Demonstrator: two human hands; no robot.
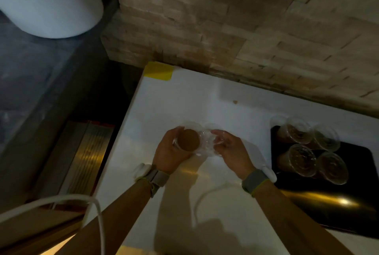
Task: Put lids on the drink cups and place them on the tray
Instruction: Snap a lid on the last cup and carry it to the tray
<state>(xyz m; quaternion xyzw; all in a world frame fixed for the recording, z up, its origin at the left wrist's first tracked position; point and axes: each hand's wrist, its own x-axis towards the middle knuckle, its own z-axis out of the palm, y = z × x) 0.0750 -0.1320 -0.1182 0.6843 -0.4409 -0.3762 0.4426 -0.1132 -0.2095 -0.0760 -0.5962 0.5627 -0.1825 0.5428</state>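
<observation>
My left hand [167, 153] is wrapped around a clear cup of brown drink [188, 140] that stands uncovered on the white table [184, 95]. My right hand [229, 149] holds a clear plastic lid [207, 142] just to the right of that cup, touching or nearly touching its rim. More clear lids [192, 126] lie behind the cup, hard to make out. At the right a black tray [356, 164] carries several lidded drink cups [302, 160].
A brick wall [246, 29] runs along the table's far edge. Yellow tape [159, 72] marks the table's back left corner. The table's left edge drops to a dark floor with a metal strip [88, 152]. A white cable [96, 209] hangs near my left arm.
</observation>
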